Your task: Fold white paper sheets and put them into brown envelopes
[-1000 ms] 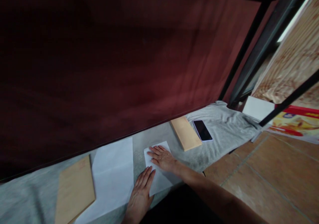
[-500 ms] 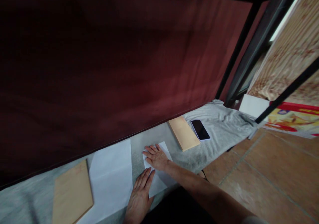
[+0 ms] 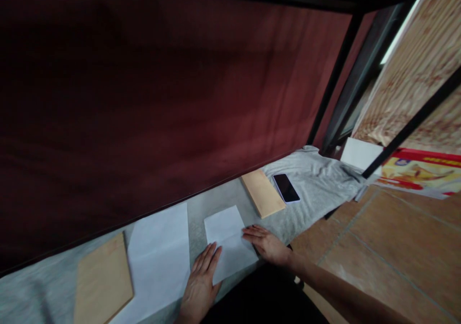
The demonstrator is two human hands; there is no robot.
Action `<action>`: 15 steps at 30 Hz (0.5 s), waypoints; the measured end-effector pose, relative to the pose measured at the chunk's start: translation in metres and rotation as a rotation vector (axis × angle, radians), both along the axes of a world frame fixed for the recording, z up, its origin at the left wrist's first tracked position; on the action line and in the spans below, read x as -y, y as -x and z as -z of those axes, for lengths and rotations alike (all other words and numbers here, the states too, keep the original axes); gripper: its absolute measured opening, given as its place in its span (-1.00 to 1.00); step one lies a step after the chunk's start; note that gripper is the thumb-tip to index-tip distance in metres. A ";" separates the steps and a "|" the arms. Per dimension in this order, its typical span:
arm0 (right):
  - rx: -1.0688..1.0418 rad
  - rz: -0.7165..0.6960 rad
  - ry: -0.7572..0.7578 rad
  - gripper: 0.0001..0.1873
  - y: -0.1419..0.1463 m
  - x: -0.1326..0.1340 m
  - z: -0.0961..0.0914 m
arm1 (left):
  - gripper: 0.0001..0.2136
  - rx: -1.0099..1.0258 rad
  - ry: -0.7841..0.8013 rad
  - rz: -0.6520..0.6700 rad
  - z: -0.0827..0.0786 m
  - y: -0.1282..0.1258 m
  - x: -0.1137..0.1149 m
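A white sheet of paper [image 3: 230,240] with a crease across it lies on the grey cloth in front of me. My left hand [image 3: 203,276] rests flat with its fingertips on the paper's left edge. At the right edge, my right hand [image 3: 268,244] touches the sheet with its fingers stretched out. Left of my left hand lies a larger stack or sheet of white paper [image 3: 160,254], also faintly creased. A tan envelope-like stack [image 3: 104,280] overlaps its left side.
Beyond my right hand lie a second tan stack [image 3: 262,194] and a dark-screened phone [image 3: 286,188] on the grey cloth [image 3: 317,180]. A dark red panel [image 3: 180,98] rises behind. Black metal bars [image 3: 414,122] and a colourful box [image 3: 418,170] stand at the right.
My right hand has slid off the middle of the paper to its right edge, towards me, uncovering the crease. My left hand stays at the left edge.
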State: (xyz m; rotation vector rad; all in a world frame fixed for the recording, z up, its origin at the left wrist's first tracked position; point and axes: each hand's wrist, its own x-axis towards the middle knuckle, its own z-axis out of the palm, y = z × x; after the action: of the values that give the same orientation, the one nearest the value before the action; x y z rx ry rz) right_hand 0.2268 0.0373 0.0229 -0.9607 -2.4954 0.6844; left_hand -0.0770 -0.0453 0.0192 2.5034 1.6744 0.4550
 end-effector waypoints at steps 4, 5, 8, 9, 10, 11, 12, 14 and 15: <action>-0.063 -0.036 0.018 -0.47 -0.007 0.013 -0.007 | -0.25 0.017 -0.017 0.015 0.002 0.003 -0.003; -0.072 -0.026 0.018 -0.48 -0.007 0.013 -0.008 | -0.27 0.024 -0.019 0.021 0.003 0.004 -0.004; -0.074 0.005 0.014 -0.48 -0.005 0.011 -0.009 | -0.36 0.052 -0.025 0.050 0.003 0.007 -0.007; -0.067 0.005 0.014 -0.47 -0.005 0.011 -0.008 | -0.39 0.060 -0.027 0.058 0.002 0.007 -0.008; -0.058 0.000 0.014 -0.46 -0.006 0.010 -0.008 | -0.41 0.067 -0.028 0.062 0.002 0.007 -0.009; -0.047 -0.011 0.015 -0.45 -0.006 0.010 -0.007 | -0.44 0.071 -0.029 0.063 0.001 0.007 -0.009; -0.037 -0.018 0.015 -0.46 -0.007 0.010 -0.006 | -0.45 0.074 -0.030 0.060 0.000 0.007 -0.009; -0.030 -0.011 0.015 -0.53 -0.006 0.010 -0.003 | -0.47 0.084 -0.031 0.048 -0.001 0.007 -0.009; -0.039 0.007 0.016 -0.59 -0.005 0.009 -0.002 | -0.49 0.095 -0.031 0.044 -0.001 0.007 -0.010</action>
State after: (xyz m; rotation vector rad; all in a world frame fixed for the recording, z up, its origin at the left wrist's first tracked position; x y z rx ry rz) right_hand 0.2317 0.0281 0.0249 -0.9520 -2.4559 0.7148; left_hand -0.0838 -0.0353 0.0201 2.4923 1.5862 0.5900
